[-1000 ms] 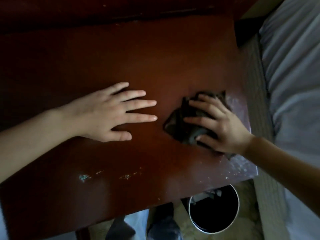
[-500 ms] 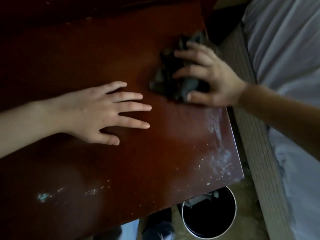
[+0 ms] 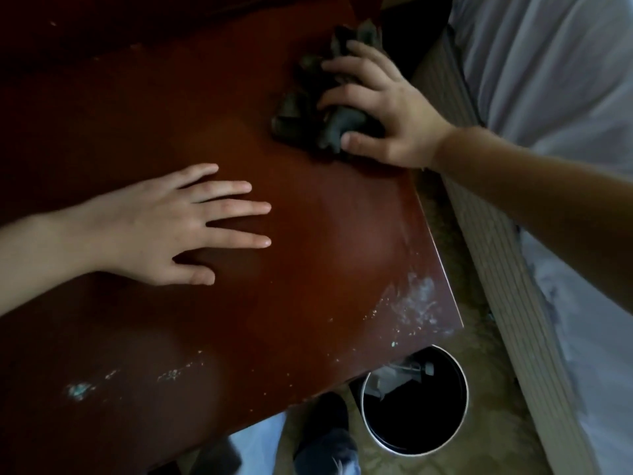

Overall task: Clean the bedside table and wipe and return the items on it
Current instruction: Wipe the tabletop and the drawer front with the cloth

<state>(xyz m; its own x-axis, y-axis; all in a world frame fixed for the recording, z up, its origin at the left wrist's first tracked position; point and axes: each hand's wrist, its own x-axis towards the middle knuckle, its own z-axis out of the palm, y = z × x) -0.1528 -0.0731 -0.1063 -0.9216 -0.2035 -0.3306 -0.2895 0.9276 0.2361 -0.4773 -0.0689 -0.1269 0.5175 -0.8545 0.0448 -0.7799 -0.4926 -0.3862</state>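
Near the far right corner of the table [image 3: 308,286] my right hand [image 3: 383,108] grips the crumpled cloth [image 3: 298,111] to rub the wood; my left hand [image 3: 154,228] lies flat mid-table, fingers straight, probably for support.

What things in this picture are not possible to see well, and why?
1. Head view: the dark cloth is partly covered by the right hand.
2. Head view: the bedside table is cut off at the left edge of the picture, and its far part is lost in shadow.
3. Head view: the waste bin is too dark inside to name its contents.
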